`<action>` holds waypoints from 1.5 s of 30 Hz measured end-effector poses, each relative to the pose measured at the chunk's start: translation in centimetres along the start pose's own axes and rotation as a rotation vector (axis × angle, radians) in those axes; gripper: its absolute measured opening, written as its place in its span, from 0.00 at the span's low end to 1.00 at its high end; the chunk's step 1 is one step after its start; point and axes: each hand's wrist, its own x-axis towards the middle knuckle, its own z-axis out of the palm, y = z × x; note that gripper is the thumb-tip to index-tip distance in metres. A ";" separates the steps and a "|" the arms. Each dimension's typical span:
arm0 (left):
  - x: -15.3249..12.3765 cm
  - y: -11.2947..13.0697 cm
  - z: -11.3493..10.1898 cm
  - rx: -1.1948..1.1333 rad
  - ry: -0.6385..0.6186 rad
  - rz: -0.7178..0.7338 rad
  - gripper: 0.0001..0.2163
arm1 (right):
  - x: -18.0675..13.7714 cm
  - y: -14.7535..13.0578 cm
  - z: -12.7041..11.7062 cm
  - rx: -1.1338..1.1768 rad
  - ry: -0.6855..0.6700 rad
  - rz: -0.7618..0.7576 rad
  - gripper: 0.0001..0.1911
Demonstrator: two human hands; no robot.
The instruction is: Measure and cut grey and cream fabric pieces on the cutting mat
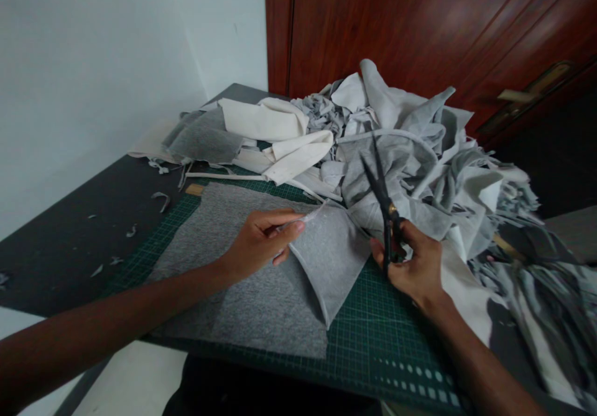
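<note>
My left hand (268,239) pinches the upper edge of a small light grey fabric piece (333,254), which hangs down to the right with one corner pointing at the mat. Beneath it, a larger heathered grey cloth (247,307) lies flat. In my right hand (415,263) is a pair of black scissors (385,201), fingers through the handles. The blades point up and away, slightly parted, to the right of the fabric and apart from it. A green cutting mat (373,335) with grid lines lies under the cloth.
A big heap of grey and white fabric scraps (401,155) covers the back and right of the dark table (74,235). Folded cream cloth (265,120) lies at the back left. Small snippets (132,231) dot the left side. Behind stands a brown wooden door (373,24), beside a white wall (116,49).
</note>
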 end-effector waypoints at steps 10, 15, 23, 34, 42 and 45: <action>-0.2 0.1 -0.6 -0.005 0.036 0.027 0.14 | -1.5 -2.1 0.1 -0.199 -0.182 -0.264 0.04; -0.6 0.2 -0.7 -0.049 0.056 0.016 0.09 | -1.3 -2.5 -0.3 -0.209 -0.189 -0.314 0.05; -0.5 0.2 -0.9 -0.019 0.053 0.012 0.07 | -1.7 -2.3 -0.2 -0.239 -0.207 -0.321 0.08; 0.0 0.0 -0.8 0.017 0.058 0.081 0.10 | -1.5 -2.8 -0.4 -0.263 -0.231 -0.304 0.05; 0.1 0.3 -0.8 0.067 0.088 0.088 0.11 | -1.6 -2.8 -0.5 -0.306 -0.237 -0.320 0.02; 0.1 0.0 -0.9 0.084 0.094 0.075 0.09 | -1.7 -2.8 -0.5 -0.320 -0.235 -0.327 0.03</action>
